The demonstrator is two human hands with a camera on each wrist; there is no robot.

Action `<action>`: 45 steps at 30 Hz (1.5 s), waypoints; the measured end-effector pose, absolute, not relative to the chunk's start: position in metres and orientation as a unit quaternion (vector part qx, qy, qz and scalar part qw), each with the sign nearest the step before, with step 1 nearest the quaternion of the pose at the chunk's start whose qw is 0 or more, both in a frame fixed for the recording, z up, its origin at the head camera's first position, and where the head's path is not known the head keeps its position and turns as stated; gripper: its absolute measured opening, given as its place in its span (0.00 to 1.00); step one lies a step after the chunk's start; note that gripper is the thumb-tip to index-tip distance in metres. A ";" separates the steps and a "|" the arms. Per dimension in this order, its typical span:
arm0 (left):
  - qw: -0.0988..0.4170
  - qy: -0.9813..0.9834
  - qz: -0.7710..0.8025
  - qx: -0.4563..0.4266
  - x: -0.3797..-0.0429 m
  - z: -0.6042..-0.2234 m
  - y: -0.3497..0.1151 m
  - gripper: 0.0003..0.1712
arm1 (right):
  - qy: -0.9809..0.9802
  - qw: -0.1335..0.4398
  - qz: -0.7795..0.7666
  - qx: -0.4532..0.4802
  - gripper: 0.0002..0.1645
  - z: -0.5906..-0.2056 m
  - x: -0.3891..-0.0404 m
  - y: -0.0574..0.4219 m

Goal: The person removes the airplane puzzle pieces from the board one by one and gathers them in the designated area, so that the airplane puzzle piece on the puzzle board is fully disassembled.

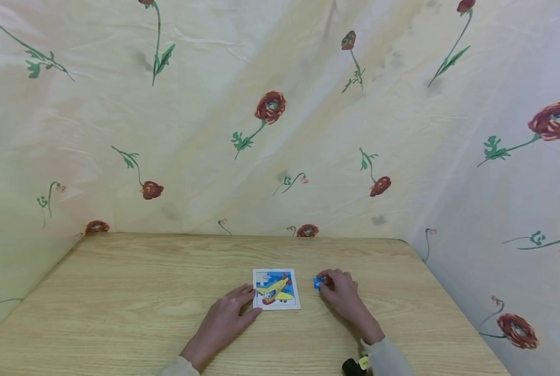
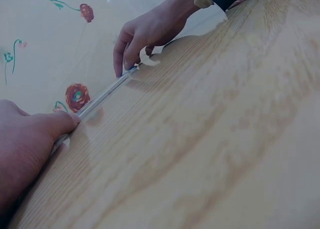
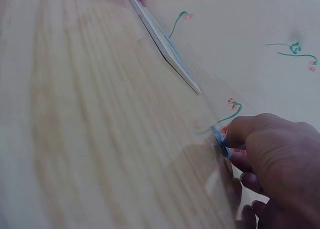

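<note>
A square jigsaw puzzle point(image 1: 277, 295) with a white frame lies on the table, showing a yellow aeroplane on blue sky. Toward its upper left a pale, piece-shaped gap point(image 1: 263, 278) shows in the picture. My left hand point(image 1: 228, 316) rests at the puzzle's left side, fingers along the edge and thumb by the near corner. To the right of the puzzle, my right hand point(image 1: 343, 295) pinches a small blue puzzle piece point(image 1: 317, 283) between thumb and fingers. In the right wrist view the piece point(image 3: 220, 140) is tilted on edge, close over the table.
The wood-grain table point(image 1: 134, 303) reaches back to a pale cloth point(image 1: 204, 130) with printed red flowers, which hangs behind and along both sides. A black object point(image 1: 353, 367) with a yellow label sits beside the right sleeve point(image 1: 388, 357) at the near edge of view.
</note>
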State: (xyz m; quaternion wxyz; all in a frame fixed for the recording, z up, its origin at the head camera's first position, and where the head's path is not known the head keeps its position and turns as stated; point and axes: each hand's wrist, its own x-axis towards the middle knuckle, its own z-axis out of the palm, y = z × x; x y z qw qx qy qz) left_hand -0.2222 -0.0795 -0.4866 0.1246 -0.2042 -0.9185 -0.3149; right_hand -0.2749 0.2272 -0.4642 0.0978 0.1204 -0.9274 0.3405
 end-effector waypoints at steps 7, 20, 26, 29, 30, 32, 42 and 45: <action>0.123 -0.918 -0.317 -0.206 -0.221 -0.486 -0.080 0.29 | -0.930 0.100 0.333 0.118 0.09 -0.465 -0.274 0.227; 0.129 -0.917 -0.315 -0.207 -0.222 -0.486 -0.080 0.28 | -0.932 0.110 0.324 0.121 0.12 -0.464 -0.275 0.225; 0.131 -0.916 -0.319 -0.206 -0.222 -0.487 -0.080 0.29 | -0.916 0.126 0.349 0.152 0.11 -0.458 -0.276 0.217; 0.134 -0.915 -0.319 -0.206 -0.221 -0.486 -0.080 0.29 | -0.909 0.127 0.359 0.167 0.11 -0.457 -0.276 0.209; 0.135 -0.915 -0.319 -0.206 -0.221 -0.486 -0.080 0.29 | -0.909 0.125 0.361 0.170 0.11 -0.456 -0.276 0.206; 0.136 -0.915 -0.318 -0.206 -0.220 -0.486 -0.080 0.29 | -0.908 0.117 0.364 0.173 0.11 -0.457 -0.276 0.198; 0.133 -0.916 -0.316 -0.209 -0.221 -0.486 -0.081 0.29 | -0.899 0.075 0.380 0.205 0.08 -0.454 -0.273 0.161; 0.134 -0.918 -0.311 -0.208 -0.222 -0.486 -0.081 0.29 | -0.898 0.082 0.372 0.221 0.07 -0.455 -0.275 0.154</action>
